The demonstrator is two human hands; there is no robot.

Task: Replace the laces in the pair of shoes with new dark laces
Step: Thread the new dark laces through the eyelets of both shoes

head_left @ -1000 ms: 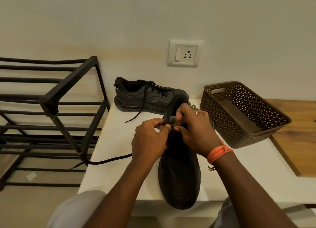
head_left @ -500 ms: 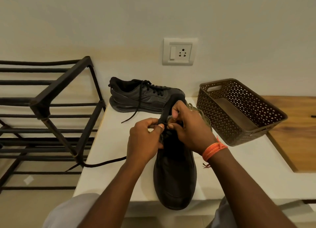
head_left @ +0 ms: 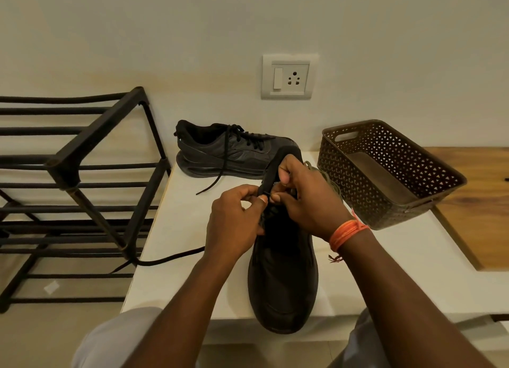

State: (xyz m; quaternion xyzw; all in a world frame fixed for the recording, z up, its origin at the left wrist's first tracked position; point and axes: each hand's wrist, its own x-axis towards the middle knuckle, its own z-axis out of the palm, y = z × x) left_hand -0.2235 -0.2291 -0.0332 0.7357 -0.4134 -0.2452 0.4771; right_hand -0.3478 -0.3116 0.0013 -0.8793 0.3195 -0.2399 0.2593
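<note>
A black metal shoe rack (head_left: 77,174) stood left of the white table (head_left: 413,271), a brown perforated basket (head_left: 385,174) at the table's right. Toward the wall lay the far shoe (head_left: 228,152), already laced dark. The near shoe (head_left: 283,279) pointed toe-first at the person, overhanging the table edge. The right hand (head_left: 308,199) pinched its raised tongue; the left hand (head_left: 234,224) pinched the dark lace (head_left: 165,260), which trailed left off the table
</note>
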